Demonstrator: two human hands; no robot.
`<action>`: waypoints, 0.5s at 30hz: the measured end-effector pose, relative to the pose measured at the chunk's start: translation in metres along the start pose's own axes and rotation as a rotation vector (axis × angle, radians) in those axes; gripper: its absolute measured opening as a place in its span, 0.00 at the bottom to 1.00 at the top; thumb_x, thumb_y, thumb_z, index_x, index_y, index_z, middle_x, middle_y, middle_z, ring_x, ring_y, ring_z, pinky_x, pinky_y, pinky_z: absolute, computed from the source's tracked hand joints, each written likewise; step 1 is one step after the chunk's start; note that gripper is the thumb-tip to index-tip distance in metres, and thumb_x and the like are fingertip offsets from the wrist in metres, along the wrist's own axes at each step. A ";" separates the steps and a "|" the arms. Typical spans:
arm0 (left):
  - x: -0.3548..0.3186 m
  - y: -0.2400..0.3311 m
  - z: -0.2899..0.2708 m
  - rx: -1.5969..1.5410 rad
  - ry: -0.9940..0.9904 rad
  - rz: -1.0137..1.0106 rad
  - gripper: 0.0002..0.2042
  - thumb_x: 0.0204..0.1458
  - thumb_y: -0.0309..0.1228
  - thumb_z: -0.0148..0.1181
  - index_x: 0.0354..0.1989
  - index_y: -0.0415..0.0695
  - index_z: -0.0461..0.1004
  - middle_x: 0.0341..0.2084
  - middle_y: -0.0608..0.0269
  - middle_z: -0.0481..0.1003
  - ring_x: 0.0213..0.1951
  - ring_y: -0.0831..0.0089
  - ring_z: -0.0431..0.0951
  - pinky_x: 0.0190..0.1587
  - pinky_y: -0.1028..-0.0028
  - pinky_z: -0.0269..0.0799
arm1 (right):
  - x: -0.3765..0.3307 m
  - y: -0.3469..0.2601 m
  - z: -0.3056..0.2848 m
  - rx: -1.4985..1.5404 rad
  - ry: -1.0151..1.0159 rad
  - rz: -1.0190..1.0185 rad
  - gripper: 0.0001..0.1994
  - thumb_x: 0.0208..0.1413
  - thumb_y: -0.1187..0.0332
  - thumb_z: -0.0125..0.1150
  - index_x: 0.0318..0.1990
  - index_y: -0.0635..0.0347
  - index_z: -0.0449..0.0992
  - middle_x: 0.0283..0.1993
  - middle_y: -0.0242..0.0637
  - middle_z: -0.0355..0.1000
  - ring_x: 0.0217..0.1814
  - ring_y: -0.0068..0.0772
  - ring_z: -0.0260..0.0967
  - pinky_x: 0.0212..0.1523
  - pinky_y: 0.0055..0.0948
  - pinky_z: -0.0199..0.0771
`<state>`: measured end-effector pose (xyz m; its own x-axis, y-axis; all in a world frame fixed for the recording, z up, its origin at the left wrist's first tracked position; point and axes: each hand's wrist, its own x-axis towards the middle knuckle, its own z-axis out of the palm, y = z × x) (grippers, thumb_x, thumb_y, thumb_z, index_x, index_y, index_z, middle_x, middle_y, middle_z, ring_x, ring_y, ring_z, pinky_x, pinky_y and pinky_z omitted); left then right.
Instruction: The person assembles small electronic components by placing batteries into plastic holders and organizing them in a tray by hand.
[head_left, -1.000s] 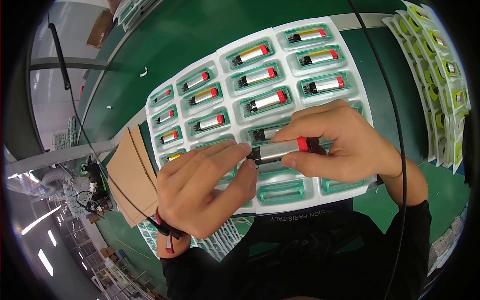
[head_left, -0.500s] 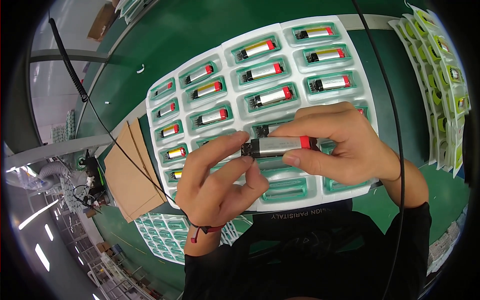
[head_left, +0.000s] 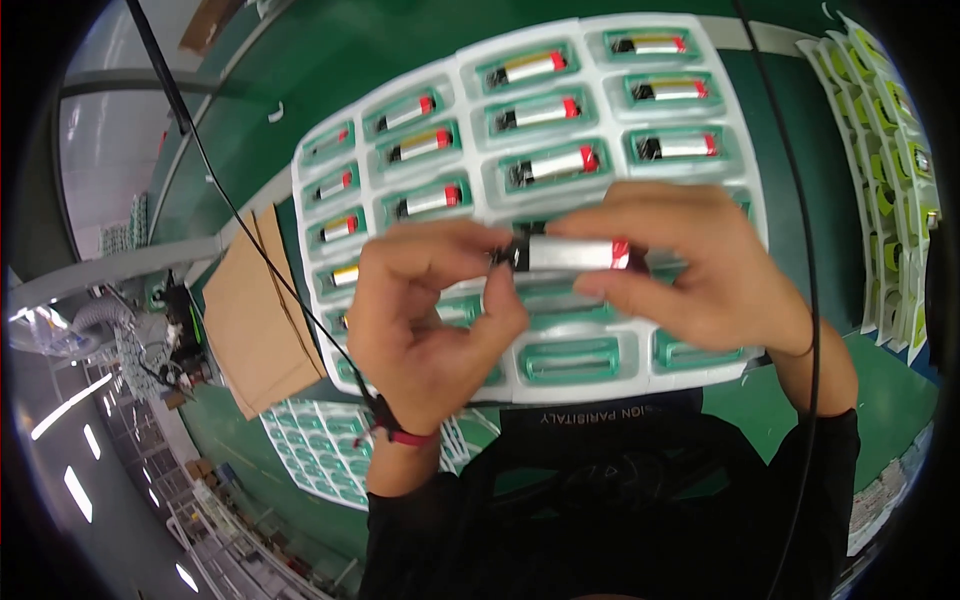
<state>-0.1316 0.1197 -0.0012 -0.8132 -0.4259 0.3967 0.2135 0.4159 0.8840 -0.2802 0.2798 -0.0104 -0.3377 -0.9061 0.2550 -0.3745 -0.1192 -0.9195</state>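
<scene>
Head view, only one. With right hand (head_left: 690, 260) near 3 o'clock, gripping silver cell (head_left: 575, 253) toward its red end, between thumb and fingers (head_left: 592, 285). With left hand (head_left: 425, 300) near 9 o'clock, thumb and forefinger almost together at cell's black end (head_left: 515, 254); can't tell through blur whether pinching or just touching. Seen over white tray (head_left: 472, 140), toward 2 o'clock from centre, lying roughly along 9-to-3 line. Toward 12 o'clock, similar cells (head_left: 555, 163) in green-lined pockets. Could strain black end by tugging left against firm right hold. Could drop cell if slipping on smooth casing. Could snag black cord (head_left: 270, 265), running from 11 o'clock to left wrist, on tray edge, jerking hand.
</scene>
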 end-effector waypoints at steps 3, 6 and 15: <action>0.001 0.017 -0.024 0.111 -0.017 -0.185 0.17 0.42 0.15 0.63 0.43 0.34 0.71 0.42 0.51 0.72 0.36 0.68 0.79 0.35 0.76 0.78 | -0.006 0.008 -0.002 0.228 0.104 0.121 0.17 0.49 0.79 0.62 0.49 0.66 0.75 0.36 0.37 0.73 0.30 0.21 0.67 0.26 0.19 0.64; -0.015 0.020 -0.074 0.668 -0.253 -0.221 0.11 0.40 0.19 0.65 0.35 0.40 0.77 0.36 0.60 0.74 0.26 0.76 0.75 0.26 0.79 0.72 | 0.004 -0.005 -0.003 0.449 0.134 0.214 0.17 0.51 0.79 0.59 0.51 0.69 0.73 0.36 0.36 0.71 0.30 0.19 0.65 0.28 0.17 0.64; -0.013 0.016 -0.072 0.851 -0.560 -0.288 0.16 0.39 0.22 0.66 0.39 0.44 0.76 0.33 0.63 0.71 0.22 0.72 0.75 0.25 0.74 0.72 | 0.002 -0.005 -0.005 0.373 0.125 0.195 0.17 0.52 0.80 0.59 0.50 0.67 0.74 0.36 0.34 0.70 0.31 0.18 0.65 0.28 0.16 0.63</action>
<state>-0.0787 0.0736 0.0254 -0.9527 -0.2566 -0.1627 -0.3003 0.8767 0.3759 -0.2834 0.2808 -0.0041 -0.4814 -0.8729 0.0788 0.0362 -0.1096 -0.9933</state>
